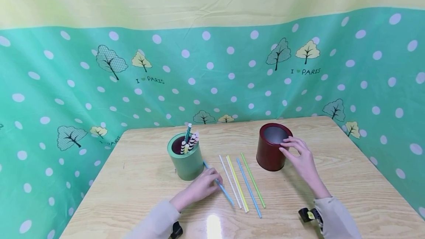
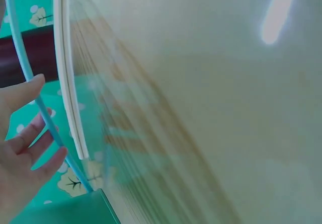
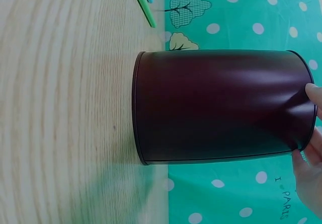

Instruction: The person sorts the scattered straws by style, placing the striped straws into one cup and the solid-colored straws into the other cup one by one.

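My left hand [image 1: 205, 183] pinches a thin blue straw [image 1: 227, 194] between thumb and fingers, just right of a green can [image 1: 188, 166]. In the left wrist view, this blue straw [image 2: 21, 53] slants past the thumb, its lower end close to the green can's edge [image 2: 75, 210]. My right hand [image 1: 303, 158] grips the upper rim of a dark red can [image 1: 268, 154], which stands upright on the table. The right wrist view shows the red can's side [image 3: 221, 105], with fingertips [image 3: 313, 94] at its rim. Inside, the visible part of the red can holds nothing.
Several loose straws lie side by side between the cans: white ones [image 1: 229, 178], a yellow one [image 1: 239, 191], a blue one [image 1: 249, 187] and a green one [image 1: 254, 180]. Patterned straws [image 1: 191, 141] stand in the green can. A dotted curtain [image 1: 212, 76] hangs behind the wooden table [image 1: 132, 180].
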A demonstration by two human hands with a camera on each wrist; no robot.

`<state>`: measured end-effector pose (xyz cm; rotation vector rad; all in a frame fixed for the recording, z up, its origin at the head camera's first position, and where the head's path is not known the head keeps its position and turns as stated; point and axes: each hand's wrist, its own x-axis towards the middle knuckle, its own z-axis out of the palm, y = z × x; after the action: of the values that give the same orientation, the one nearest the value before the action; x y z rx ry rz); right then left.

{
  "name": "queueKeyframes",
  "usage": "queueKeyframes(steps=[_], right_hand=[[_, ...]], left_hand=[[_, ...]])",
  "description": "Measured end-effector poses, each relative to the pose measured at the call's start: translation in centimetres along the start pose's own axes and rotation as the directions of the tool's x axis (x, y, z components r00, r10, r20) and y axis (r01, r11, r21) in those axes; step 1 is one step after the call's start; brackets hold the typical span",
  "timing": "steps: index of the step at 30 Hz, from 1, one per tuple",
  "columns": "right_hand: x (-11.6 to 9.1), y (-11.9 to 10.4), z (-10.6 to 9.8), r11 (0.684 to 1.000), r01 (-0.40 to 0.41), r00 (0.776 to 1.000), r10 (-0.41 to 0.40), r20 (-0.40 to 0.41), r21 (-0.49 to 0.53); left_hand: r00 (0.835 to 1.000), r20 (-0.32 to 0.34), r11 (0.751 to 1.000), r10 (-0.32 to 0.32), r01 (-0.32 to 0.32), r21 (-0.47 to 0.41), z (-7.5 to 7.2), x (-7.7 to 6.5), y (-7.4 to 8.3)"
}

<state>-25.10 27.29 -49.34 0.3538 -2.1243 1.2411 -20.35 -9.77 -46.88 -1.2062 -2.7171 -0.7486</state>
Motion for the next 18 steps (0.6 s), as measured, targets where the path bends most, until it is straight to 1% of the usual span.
queueKeyframes(steps=[2, 3, 4, 5, 7, 10, 11, 12, 14, 16, 18], right_hand=[[-0.1, 0.7, 0.2, 1.000, 0.012, 1.000, -0.012, -0.006, 0.008], [-0.2, 1.4, 0.3, 1.000, 0.012, 1.000, -0.013, -0.013, -0.026], [-0.1, 0.9, 0.2, 1.000, 0.008, 1.000, -0.008, -0.010, -0.011], [-0.1, 0.9, 0.2, 0.999, 0.010, 1.000, -0.011, -0.019, -0.030], [0.1, -1.9, -0.2, 1.000, -0.006, 1.000, 0.005, -0.009, -0.020], [0.7, -7.3, -0.9, 0.999, -0.045, 0.999, 0.045, 0.008, -0.015], [0.8, -8.7, -1.1, 0.999, -0.045, 0.999, 0.045, 0.006, -0.025], [0.9, -9.6, -1.2, 0.998, -0.062, 0.998, 0.062, 0.014, -0.032], [1.0, -9.9, -1.2, 0.997, -0.073, 0.997, 0.074, 0.014, -0.034], [1.0, -9.6, -1.2, 0.996, -0.082, 0.996, 0.083, 0.015, -0.039], [0.9, -8.5, -1.1, 0.996, -0.077, 0.997, 0.078, 0.016, -0.039]], left_hand=[[0.999, -0.051, 1.000, 0.012, -0.012, -0.003, 0.0, 0.1, 0.2], [0.997, -0.077, 1.000, 0.019, -0.020, -0.003, 0.0, 0.1, 0.2], [0.994, -0.103, 1.000, 0.024, -0.025, -0.003, 0.0, 0.2, 0.3], [0.992, -0.126, 1.000, 0.026, -0.027, -0.008, 0.0, 0.2, 0.4], [0.986, -0.167, 0.999, 0.024, -0.027, -0.019, 0.0, 0.4, 0.5], [0.976, -0.217, 0.998, 0.015, -0.027, -0.050, -0.1, 0.6, 0.8], [0.972, -0.236, 0.998, 0.017, -0.032, -0.059, -0.2, 0.7, 0.9], [0.967, -0.255, 0.997, 0.020, -0.038, -0.064, -0.2, 0.8, 1.0], [0.955, -0.294, 0.997, 0.033, -0.054, -0.063, -0.4, 1.0, 1.2], [0.940, -0.338, 0.997, 0.050, -0.070, -0.046, -0.6, 1.2, 1.4], [0.923, -0.380, 0.996, 0.069, -0.087, -0.030, -0.7, 1.5, 1.5]])
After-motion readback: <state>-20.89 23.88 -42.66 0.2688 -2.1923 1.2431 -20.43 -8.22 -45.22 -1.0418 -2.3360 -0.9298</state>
